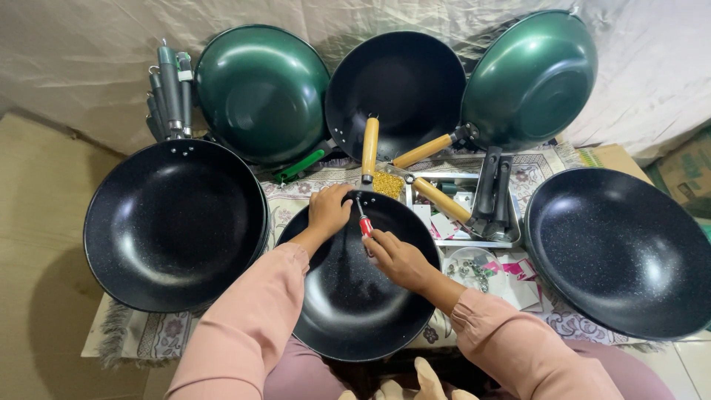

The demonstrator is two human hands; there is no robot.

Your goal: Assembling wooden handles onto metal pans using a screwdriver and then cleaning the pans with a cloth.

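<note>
A black speckled pan (pixel 352 296) lies in front of me, over my lap. My left hand (pixel 328 210) rests on its far rim, fingers curled over the edge beside a wooden handle (pixel 369 147). My right hand (pixel 398 257) is closed on a small screwdriver with a red grip (pixel 364 222). The screwdriver's tip points at the pan's far rim, close to my left fingers.
Black pans lie at left (pixel 174 222) and right (pixel 618 248). Green pans (pixel 259 89) (pixel 533 74) and a black one (pixel 400 85) lean against the cloth wall. A metal tray (pixel 459 211) holds handles; a small dish of screws (pixel 468 268) sits near my right wrist.
</note>
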